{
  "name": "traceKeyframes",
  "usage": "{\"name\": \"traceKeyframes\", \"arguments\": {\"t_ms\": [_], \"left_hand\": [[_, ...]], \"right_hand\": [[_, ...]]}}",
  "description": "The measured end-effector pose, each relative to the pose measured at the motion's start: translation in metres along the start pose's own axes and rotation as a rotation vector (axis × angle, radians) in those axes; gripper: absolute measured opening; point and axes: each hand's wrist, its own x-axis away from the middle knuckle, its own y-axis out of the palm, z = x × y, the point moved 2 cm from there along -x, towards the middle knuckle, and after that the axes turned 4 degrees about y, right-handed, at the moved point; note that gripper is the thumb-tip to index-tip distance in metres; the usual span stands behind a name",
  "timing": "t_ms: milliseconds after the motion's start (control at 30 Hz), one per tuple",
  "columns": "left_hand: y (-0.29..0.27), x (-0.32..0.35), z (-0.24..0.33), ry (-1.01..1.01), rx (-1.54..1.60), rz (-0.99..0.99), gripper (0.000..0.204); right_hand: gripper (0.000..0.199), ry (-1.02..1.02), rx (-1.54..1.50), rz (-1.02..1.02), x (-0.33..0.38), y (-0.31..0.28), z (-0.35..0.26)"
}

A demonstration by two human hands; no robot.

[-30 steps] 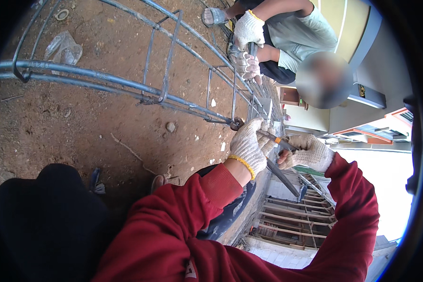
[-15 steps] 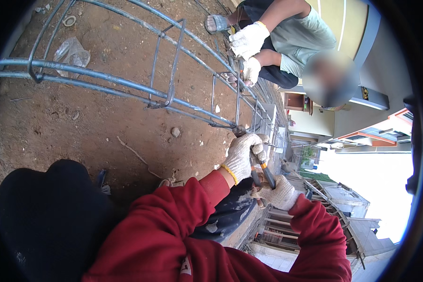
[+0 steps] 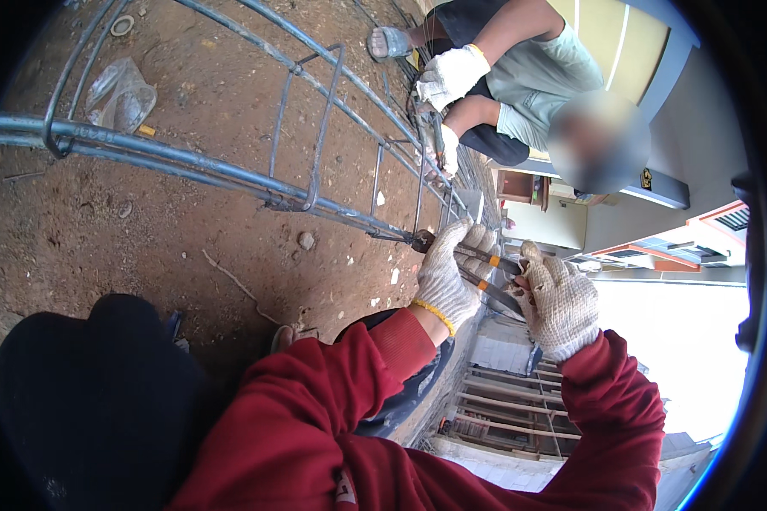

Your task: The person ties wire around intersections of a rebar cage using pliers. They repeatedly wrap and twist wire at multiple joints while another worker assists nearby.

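Note:
A pair of pincers [image 3: 488,287] with dark handles and orange bands reaches across between my hands, its handles a little apart. My right hand [image 3: 562,304], in a knitted off-white glove, is closed round the handle ends. My left hand [image 3: 448,281], gloved with a yellow cuff edge, curls round the pincers nearer their head, beside the steel rebar cage [image 3: 204,163]. A dark lump [image 3: 422,241], possibly the pincer head, shows against the bars at my left thumb. My fingers hide most of the jaws and any wire there.
A co-worker's gloved hand [image 3: 452,77] works at the cage's far side, holding a tool. Rectangular stirrups [image 3: 325,128] ring the long bars. On the dirt ground lie a clear plastic bag [image 3: 121,95], a stone [image 3: 306,241] and a twig [image 3: 234,283]. Buildings stand to the right.
My right hand has swung up and to the right with the pincer handles, which now spread wider. My left hand stays near the same place on the cage. The view has shifted slightly.

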Motion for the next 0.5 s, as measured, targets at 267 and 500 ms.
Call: {"name": "traceKeyframes", "arguments": {"t_ms": [267, 500], "left_hand": [[0.005, -0.005, 0.004, -0.051, 0.004, 0.041, 0.038], [0.006, -0.022, -0.002, 0.082, -0.077, 0.000, 0.018]], "right_hand": [[0.070, 0.077, 0.441, -0.228, 0.014, 0.014, -0.024], [0.072, -0.123, -0.062, -0.664, -0.071, 0.026, 0.078]]}}
